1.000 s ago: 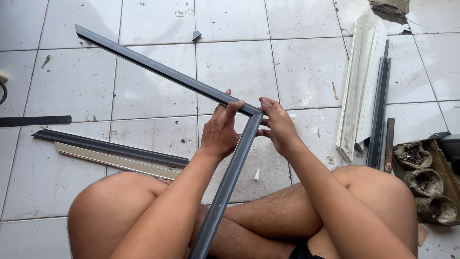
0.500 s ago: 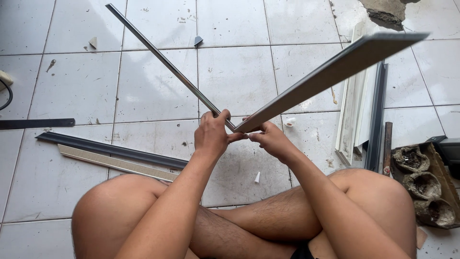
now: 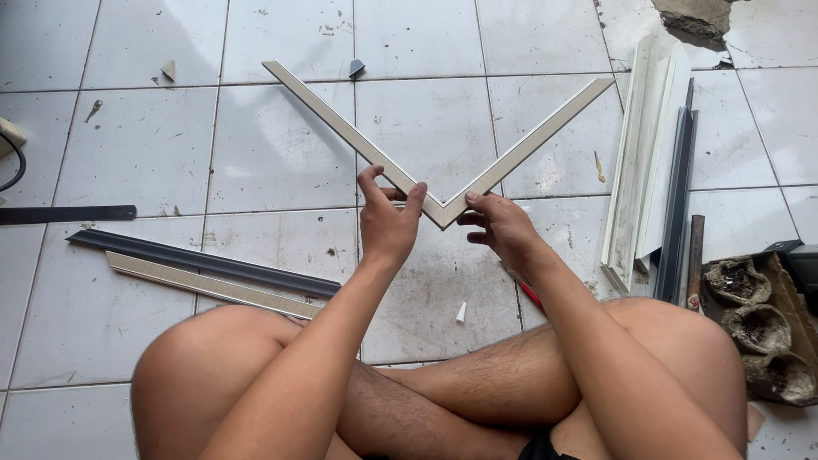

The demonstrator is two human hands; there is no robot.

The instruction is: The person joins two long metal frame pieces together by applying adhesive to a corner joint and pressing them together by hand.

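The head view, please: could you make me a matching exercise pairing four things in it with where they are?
Things:
1. V-shaped frame corner
2. Dark strip with pale strip
3. White profiles
4. Small white peg

Places:
A. On the tiles just in front of the crossed legs
B. Flat on the floor at the left
C. Held at its joint by the left hand and right hand
D. Lying on the floor at the right, beside a dark strip

Pairs: 1-C, 2-B, 3-D, 4-A
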